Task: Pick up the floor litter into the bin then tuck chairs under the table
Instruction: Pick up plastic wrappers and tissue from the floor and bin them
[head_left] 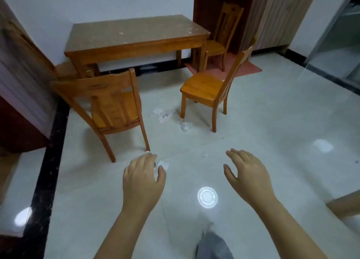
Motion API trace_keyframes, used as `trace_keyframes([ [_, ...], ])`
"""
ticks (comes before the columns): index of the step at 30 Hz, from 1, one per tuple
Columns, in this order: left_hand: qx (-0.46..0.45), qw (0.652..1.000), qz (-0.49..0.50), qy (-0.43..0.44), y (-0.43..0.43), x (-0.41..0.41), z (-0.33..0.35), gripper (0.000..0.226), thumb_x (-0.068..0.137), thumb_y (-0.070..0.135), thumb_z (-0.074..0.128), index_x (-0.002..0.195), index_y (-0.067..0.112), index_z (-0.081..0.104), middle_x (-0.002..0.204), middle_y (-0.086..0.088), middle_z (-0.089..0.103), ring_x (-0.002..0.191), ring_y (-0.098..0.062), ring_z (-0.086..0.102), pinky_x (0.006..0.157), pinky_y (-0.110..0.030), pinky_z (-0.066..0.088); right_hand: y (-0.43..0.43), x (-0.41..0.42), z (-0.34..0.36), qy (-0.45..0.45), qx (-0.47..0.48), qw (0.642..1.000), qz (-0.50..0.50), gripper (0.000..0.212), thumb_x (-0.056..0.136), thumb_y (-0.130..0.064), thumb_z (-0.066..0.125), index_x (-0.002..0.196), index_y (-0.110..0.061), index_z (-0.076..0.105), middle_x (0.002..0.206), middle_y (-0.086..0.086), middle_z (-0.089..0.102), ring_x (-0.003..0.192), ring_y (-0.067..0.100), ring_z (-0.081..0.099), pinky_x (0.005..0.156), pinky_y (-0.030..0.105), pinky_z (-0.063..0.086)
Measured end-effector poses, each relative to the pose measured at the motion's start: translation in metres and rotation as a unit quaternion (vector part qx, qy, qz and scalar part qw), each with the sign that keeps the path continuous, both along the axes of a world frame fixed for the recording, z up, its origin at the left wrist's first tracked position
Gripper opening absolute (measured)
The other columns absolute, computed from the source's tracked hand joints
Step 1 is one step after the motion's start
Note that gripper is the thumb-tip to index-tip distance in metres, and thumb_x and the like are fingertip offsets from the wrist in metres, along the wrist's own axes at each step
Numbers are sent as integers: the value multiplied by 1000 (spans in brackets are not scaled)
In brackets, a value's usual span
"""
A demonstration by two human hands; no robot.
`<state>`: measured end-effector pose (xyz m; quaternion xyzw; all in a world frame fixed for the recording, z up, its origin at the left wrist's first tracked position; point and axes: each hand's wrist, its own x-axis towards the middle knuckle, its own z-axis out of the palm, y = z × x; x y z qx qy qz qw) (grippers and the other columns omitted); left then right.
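Note:
Crumpled clear wrappers and a white wad lie on the pale tile floor between two wooden chairs. The left chair stands pulled out with its back toward me. The right chair stands side-on, well away from the table. A third chair stands at the table's far right end. My left hand hangs with curled fingers, and a small white scrap shows at its thumb tip; whether it is pinched is unclear. My right hand hovers with relaxed, spread fingers and holds nothing. No bin is in view.
A tiny scrap lies ahead of my right hand. A round lamp reflection shines on the tiles. A dark cabinet and black floor border run along the left. A red mat lies by the door; glass panels stand at the right.

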<state>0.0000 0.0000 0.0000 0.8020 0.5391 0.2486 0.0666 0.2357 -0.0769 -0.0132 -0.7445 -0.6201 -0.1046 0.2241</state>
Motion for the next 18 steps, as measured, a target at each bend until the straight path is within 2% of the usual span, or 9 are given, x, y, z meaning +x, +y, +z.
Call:
trace_keyframes([
  [3,-3,1000,-3,-2,39,45,-12,45,78,34,35,98,6,66,100,-12,68,92,-34,62,76,-44,49,35,54,-13,9,17,999,-34,31,71,-13,74,99,0,68,98,17,70,88,35,66,76,46,52],
  [6,-23,1000,7,2,81,92,-20,47,80,36,33,101,8,65,108,-11,66,101,-32,59,82,-46,46,76,105,-16,24,13,999,-39,33,68,-10,77,99,1,67,98,18,70,87,35,66,75,46,53],
  [11,-27,999,16,-10,133,165,-25,36,77,25,48,103,6,65,109,-12,66,100,-33,60,82,-49,47,136,172,-16,19,8,999,-28,34,66,-9,78,97,0,68,96,18,70,86,35,66,72,44,53],
  [18,-56,998,28,-4,203,205,-50,37,76,23,49,105,5,64,113,-14,64,103,-34,59,84,-50,46,210,219,-33,27,-7,999,-20,34,64,-8,80,96,0,68,94,16,71,83,33,67,69,41,54],
])
